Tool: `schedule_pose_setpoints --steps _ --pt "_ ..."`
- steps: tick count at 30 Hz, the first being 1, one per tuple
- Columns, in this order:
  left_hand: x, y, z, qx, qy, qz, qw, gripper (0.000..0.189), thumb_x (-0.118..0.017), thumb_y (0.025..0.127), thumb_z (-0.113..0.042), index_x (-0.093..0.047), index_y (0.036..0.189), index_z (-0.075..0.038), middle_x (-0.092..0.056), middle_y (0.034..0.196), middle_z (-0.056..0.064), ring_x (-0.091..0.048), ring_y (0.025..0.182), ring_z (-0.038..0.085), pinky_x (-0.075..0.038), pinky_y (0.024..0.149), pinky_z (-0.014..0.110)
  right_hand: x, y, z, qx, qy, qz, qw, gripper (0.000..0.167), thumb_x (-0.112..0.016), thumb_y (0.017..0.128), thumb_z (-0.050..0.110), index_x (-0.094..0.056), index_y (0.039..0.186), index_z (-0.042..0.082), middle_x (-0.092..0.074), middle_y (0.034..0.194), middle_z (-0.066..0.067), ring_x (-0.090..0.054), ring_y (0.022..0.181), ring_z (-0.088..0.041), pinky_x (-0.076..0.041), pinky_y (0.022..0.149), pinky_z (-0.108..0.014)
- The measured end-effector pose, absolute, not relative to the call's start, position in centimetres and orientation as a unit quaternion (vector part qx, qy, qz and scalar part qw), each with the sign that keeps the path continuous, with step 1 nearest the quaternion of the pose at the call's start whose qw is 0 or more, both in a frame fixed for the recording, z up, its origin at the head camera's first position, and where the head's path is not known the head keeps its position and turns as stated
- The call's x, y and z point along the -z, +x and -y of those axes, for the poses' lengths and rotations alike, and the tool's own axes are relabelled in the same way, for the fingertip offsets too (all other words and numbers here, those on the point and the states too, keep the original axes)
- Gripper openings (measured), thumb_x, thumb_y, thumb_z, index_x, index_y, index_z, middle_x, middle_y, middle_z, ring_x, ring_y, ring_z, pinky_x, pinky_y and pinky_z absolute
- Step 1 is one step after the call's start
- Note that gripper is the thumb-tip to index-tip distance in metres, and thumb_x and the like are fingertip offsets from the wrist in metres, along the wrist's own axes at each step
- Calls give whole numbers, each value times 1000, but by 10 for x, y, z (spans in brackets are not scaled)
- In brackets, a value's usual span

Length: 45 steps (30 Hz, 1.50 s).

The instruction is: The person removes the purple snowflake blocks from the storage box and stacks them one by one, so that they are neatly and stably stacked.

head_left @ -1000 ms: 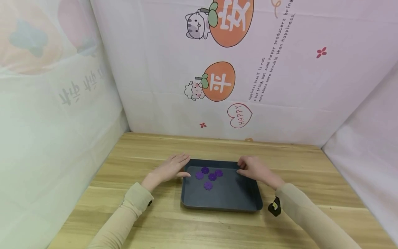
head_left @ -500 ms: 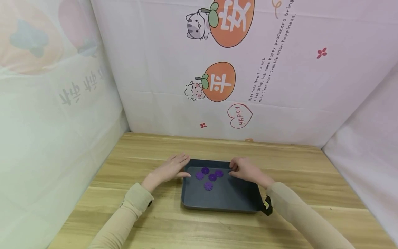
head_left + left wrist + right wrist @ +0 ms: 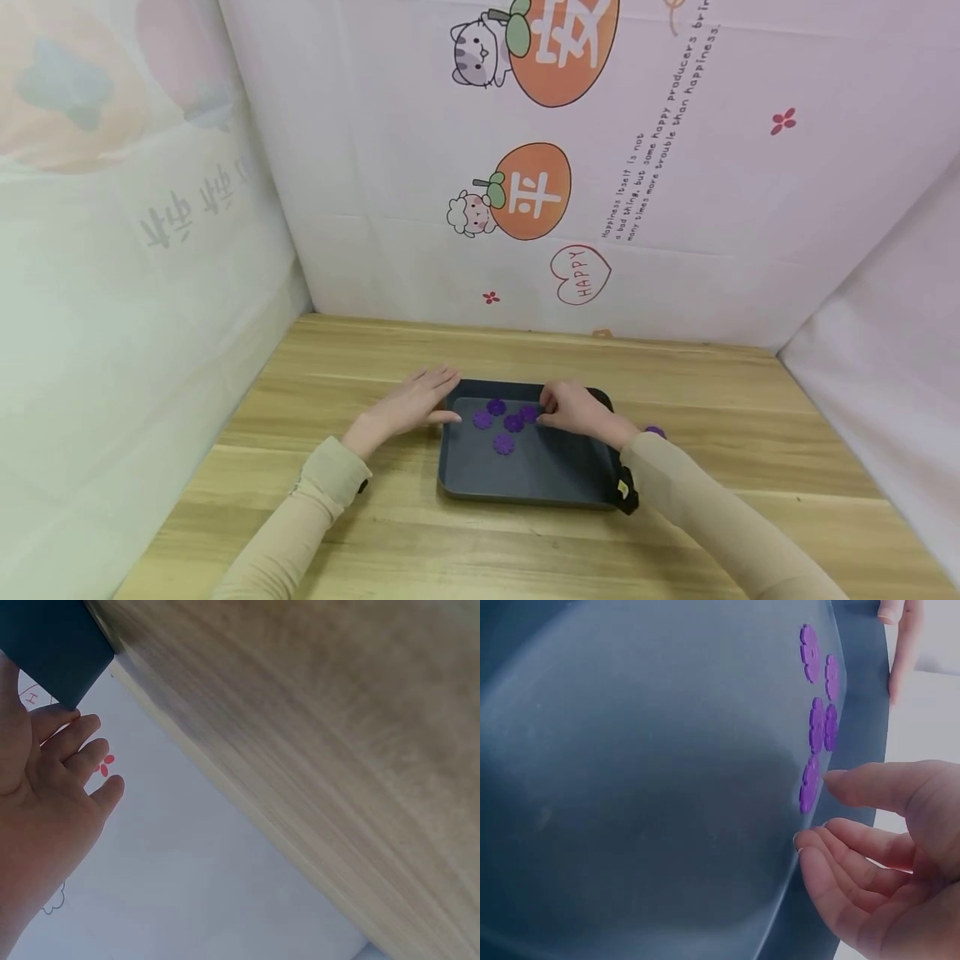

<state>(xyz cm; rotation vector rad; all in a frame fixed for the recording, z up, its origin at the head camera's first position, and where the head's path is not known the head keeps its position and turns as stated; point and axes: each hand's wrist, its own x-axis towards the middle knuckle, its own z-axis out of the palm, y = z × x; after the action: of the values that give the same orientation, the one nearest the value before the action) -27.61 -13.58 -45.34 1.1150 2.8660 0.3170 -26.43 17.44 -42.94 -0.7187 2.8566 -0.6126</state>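
Note:
In the head view, five-odd, or several, purple flower-shaped discs (image 3: 503, 444) lie in the left half of a dark grey rectangular tray (image 3: 525, 492). My left hand (image 3: 408, 406) rests at the tray's far left corner, fingers straight and thumb reaching over the rim. The left wrist view shows that hand's fingers (image 3: 90, 750) against the outside of the tray. Over the tray's far side is my right hand (image 3: 581, 410), its thumb and bent fingers beside the rightmost disc. Seen from the right wrist, a gap separates thumb from fingers, with nothing between them; the nearest disc (image 3: 809, 784) lies just past the thumb tip.
Another purple disc (image 3: 655, 431) lies on the wooden table (image 3: 360, 533) right of the tray, partly behind the right sleeve. A printed white cloth (image 3: 375, 167) rises behind the table, and white cloth also hangs on both sides.
My right hand has moved left over the tray, up to the rightmost disc. The disc on the table has come into view behind the right arm. My left hand stays at the corner.

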Motion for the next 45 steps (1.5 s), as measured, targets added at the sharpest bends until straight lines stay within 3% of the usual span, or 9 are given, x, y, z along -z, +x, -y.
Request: schedule_pose_setpoints --steps 12,45 --pt "449 -278 135 -102 363 -926 24 77 -52 98 -51 -32 154 -2 -29 162 18 -25 153 35 -21 126 54 431 -272 -167 190 -224 -952 79 26 -76 85 7 -68 106 -6 -73 98 -18 -71 88 -25 -62 77 -37" --pt "450 -277 136 -106 362 -926 27 77 -51 99 -51 -31 154 -2 -29 162 18 -26 152 36 -21 126 55 442 -274 -156 155 -248 -955 54 21 -77 84 6 -71 101 -6 -74 96 -19 -71 85 -25 -62 73 -36"
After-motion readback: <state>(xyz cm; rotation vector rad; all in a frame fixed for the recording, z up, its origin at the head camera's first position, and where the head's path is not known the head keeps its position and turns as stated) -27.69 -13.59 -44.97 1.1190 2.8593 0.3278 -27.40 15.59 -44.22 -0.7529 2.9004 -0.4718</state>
